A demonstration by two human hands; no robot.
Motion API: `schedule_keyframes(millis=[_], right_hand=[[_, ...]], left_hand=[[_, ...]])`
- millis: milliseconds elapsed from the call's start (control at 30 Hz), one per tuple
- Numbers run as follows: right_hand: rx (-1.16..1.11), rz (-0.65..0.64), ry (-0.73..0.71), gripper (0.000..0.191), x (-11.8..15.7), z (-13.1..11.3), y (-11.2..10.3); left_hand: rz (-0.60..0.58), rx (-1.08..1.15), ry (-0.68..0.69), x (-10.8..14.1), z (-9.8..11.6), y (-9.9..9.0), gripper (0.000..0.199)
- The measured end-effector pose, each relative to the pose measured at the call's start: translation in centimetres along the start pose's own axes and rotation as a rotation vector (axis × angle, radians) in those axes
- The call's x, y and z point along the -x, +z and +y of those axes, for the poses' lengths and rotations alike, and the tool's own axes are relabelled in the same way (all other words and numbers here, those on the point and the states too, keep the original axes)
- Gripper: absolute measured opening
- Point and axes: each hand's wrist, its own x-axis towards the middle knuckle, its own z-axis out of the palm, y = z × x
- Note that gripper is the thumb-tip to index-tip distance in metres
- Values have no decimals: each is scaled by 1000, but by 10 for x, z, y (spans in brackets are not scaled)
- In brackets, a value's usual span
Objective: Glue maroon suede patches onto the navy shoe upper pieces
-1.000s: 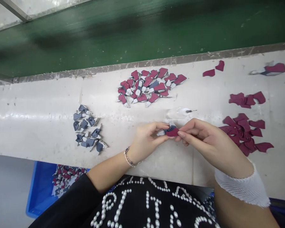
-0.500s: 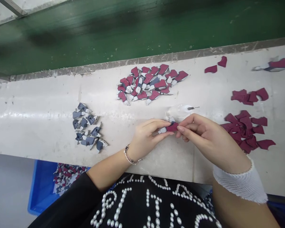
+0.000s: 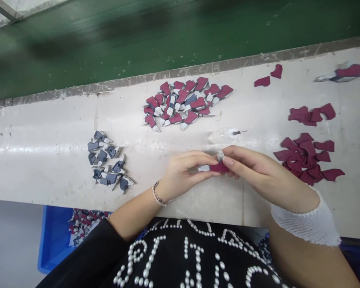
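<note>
**Narrow pinch, both hands on one small part**

Your left hand [image 3: 180, 174] and right hand [image 3: 258, 172] pinch a small part [image 3: 211, 168] between them, over the white bench [image 3: 138, 196]. Its long axis lies across your view, white end toward the left, maroon patch [image 3: 219, 167] toward the right. This looks like fitting the patch — the next move calls for pressing it flush.
</note>
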Motion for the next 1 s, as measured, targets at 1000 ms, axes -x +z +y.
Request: schedule_keyframes(millis=[1000], right_hand=[[39, -26, -108, 31, 8, 3, 13]], left_hand=[[110, 59, 113, 0, -2, 2, 27]])
